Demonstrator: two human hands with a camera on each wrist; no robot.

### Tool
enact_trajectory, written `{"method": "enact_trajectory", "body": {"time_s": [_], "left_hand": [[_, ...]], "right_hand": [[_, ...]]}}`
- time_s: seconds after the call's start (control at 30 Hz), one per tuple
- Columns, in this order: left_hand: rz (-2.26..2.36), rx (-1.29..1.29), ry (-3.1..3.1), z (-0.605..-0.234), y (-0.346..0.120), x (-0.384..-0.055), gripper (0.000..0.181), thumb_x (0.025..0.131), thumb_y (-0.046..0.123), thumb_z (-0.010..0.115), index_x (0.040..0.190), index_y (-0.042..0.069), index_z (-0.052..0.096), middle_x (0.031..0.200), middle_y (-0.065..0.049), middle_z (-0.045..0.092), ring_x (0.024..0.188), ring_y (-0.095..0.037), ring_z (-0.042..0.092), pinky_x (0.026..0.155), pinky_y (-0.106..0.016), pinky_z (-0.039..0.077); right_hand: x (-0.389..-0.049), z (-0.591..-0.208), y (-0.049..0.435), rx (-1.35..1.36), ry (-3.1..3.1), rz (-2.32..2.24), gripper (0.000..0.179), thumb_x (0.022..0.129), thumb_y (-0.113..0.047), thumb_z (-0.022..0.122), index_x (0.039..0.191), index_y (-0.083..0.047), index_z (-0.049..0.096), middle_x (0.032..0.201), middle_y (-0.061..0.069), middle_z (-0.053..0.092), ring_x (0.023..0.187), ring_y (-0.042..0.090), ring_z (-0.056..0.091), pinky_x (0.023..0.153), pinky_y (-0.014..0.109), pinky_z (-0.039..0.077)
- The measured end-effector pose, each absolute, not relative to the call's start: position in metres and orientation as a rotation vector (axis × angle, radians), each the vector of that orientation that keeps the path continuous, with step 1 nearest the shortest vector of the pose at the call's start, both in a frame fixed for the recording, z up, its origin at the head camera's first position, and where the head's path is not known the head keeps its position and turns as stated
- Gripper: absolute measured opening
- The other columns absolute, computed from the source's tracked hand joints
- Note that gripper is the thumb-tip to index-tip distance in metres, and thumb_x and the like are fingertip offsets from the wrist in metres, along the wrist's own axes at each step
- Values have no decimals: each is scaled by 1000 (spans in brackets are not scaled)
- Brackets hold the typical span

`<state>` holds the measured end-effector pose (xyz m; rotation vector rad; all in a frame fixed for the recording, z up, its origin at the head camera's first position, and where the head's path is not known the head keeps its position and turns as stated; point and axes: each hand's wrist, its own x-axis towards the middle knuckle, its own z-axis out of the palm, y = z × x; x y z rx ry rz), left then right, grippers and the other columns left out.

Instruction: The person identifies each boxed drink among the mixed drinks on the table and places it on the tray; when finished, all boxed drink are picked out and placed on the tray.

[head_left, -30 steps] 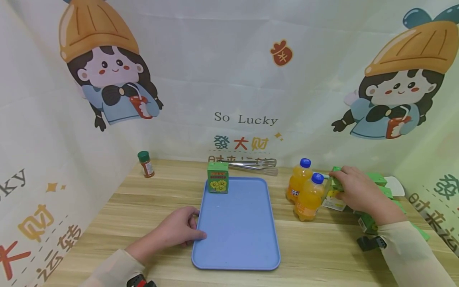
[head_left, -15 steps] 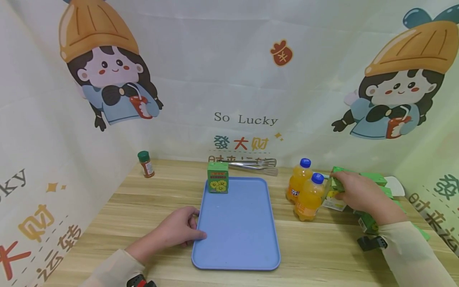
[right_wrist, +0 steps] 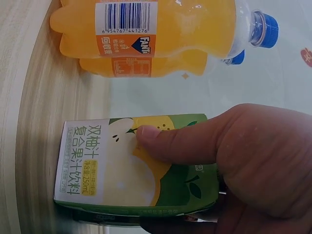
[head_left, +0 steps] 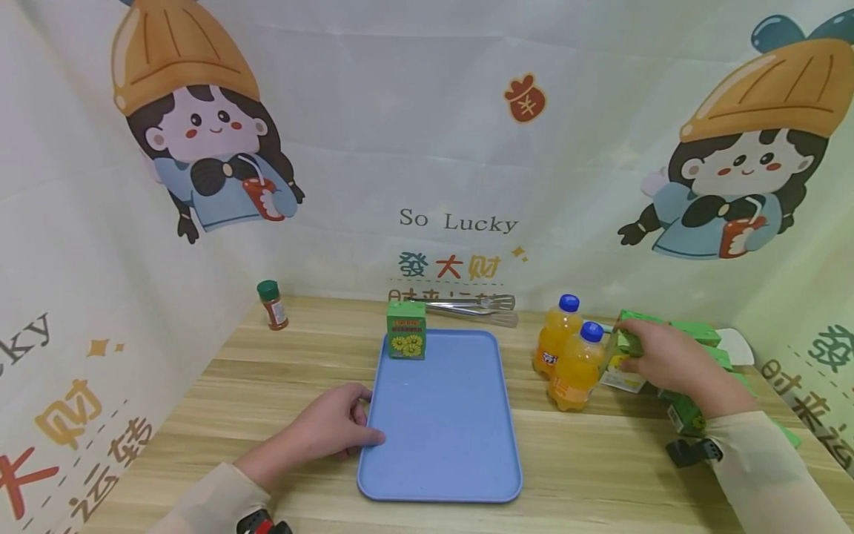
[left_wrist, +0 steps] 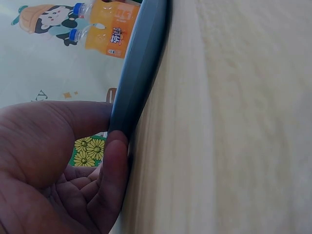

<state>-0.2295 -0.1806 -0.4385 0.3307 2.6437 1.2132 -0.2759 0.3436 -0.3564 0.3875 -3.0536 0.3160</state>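
Here's the juice carton (right_wrist: 122, 170), upright to the right of the blue tray (head_left: 440, 430), gripped by the right hand (head_left: 660, 356), thumb across one face. The left hand (head_left: 333, 423) pinches the tray's left edge; two orange drink bottles (head_left: 574, 374) stand between tray and carton, a flower-printed green box (head_left: 407, 337) at the tray's far-left corner.

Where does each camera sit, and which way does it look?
Head: worn on the head, looking forward and down at the blue tray; left hand and right hand show.
Left wrist: worn there, facing the tray's edge; that hand shows, pinching it.
Right wrist: worn there, facing a juice carton; that hand shows, holding it.
Both wrist views share the orange bottles.
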Motion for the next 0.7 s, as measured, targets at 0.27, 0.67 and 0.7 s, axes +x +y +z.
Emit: {"method": "enact_trajectory", "body": {"time_s": [0.27, 0.67, 0.7], "left_hand": [[1213, 332, 2644, -438, -180, -230, 69, 88, 15, 96, 141, -11, 60, 80, -6, 66, 62, -19, 66, 54, -37, 58], [1233, 378, 2634, -438, -181, -230, 67, 88, 14, 96, 139, -12, 61, 78, -5, 65, 59, -18, 64, 53, -36, 57], [1233, 380, 2634, -438, -181, -231, 68, 88, 14, 95, 139, -13, 61, 78, -5, 65, 59, -18, 64, 53, -36, 57]], "right_hand": [[-276, -354, 344, 340, -3060, 361, 73, 93, -21, 91, 148, 14, 57, 142, 41, 63, 125, 63, 62, 104, 75, 50], [-274, -354, 342, 295, -3064, 330, 75, 91, -33, 92, 142, 13, 62, 133, 37, 69, 115, 56, 68, 99, 73, 54], [-274, -354, 341, 291, -3061, 334, 75, 91, -34, 93, 141, 13, 62, 131, 37, 70, 113, 55, 69, 98, 72, 54]]}}
